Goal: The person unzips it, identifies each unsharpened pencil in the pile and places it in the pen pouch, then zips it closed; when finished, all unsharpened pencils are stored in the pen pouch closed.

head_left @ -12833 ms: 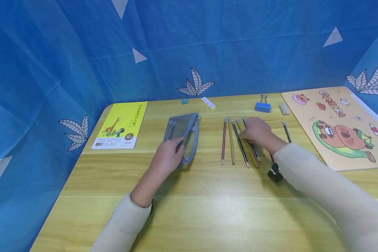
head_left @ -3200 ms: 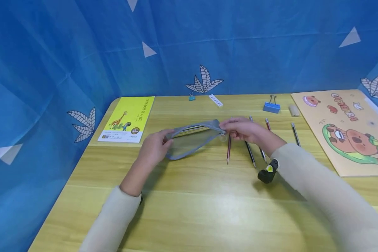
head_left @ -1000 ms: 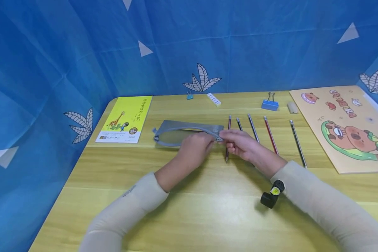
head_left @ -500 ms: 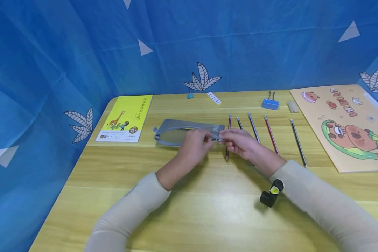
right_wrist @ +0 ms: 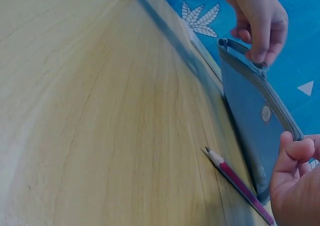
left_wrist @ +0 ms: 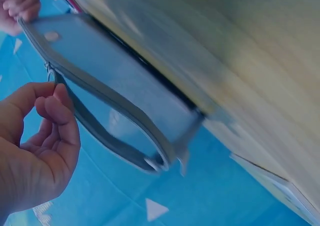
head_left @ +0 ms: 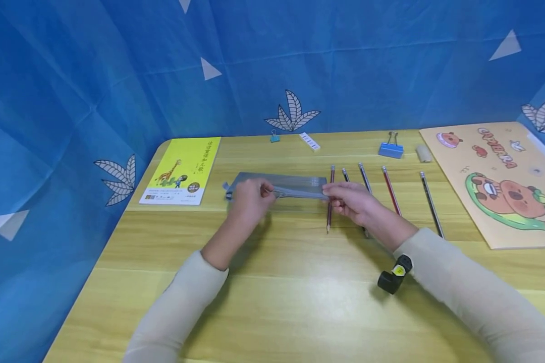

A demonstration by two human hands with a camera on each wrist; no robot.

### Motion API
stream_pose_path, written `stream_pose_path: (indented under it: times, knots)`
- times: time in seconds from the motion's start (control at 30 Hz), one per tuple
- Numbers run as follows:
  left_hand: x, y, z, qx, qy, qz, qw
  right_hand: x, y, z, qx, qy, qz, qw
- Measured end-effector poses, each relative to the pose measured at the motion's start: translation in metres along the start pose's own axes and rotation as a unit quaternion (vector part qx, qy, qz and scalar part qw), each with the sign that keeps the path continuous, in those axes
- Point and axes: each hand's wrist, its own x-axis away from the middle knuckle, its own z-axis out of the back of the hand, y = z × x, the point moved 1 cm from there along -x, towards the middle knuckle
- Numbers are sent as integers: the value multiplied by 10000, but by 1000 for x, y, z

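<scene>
A grey see-through zippered pencil case (head_left: 295, 182) lies crosswise at mid-table. My left hand (head_left: 250, 201) pinches its zipper pull between thumb and forefinger; the ring of the zipper pull (left_wrist: 50, 74) shows in the left wrist view. From the pull to the right the zipper is closed, and to the left the mouth gapes. At the case's right corner, my right hand (head_left: 354, 204) pinches the zipper's end, also seen in the right wrist view. Under that hand lies a dark red pencil (right_wrist: 235, 178), its sharpened tip toward the near edge. What lies inside the case is unclear.
Right of the case lie several pencils, among them a red pencil (head_left: 391, 189) and a black pencil (head_left: 431, 204). Behind are a blue binder clip (head_left: 391, 149), an eraser (head_left: 423, 153), a small teal clip (head_left: 274, 138) and a white block (head_left: 310, 141). A yellow book (head_left: 181, 171) and capybara pad (head_left: 495, 186) flank them.
Since the first frame, some pencils left the row and the case was turned crosswise. In the last second my left hand drew the zipper pull leftward, narrowing the mouth; my right hand stayed at the corner.
</scene>
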Motion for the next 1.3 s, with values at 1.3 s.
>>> stream_pose_path:
  times: [1.3]
  knots:
    - [1, -70, 66, -160, -88, 1012, 9947, 1, -6, 13, 3, 132, -1, 9999]
